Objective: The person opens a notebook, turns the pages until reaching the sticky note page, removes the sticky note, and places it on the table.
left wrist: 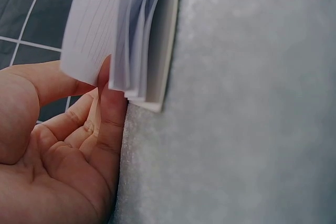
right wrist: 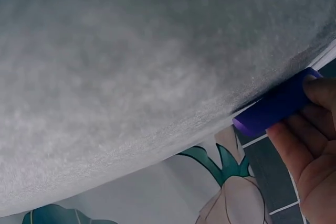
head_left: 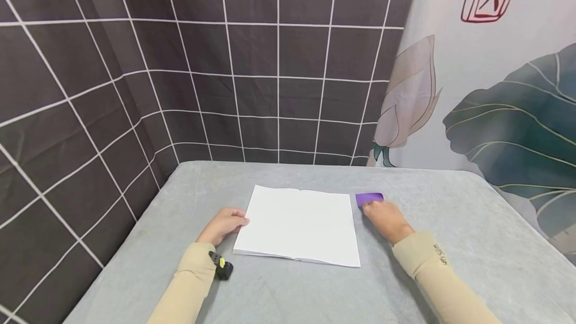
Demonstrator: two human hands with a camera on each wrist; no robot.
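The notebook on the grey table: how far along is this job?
Early, by the look of it. The notebook lies open flat. In hand: the left hand lifts its page edges with a fingertip, and the right hand touches a purple card. The card is not yet in the notebook.

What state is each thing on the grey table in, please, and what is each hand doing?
White paper notebook: lying open and flat, left page edges lifted.
Small purple rectangular block: lying on the grey felt-covered table, beside the notebook.
Left hand: fingertips lifting the notebook's left page edges.
Right hand: fingers curled on the purple block.
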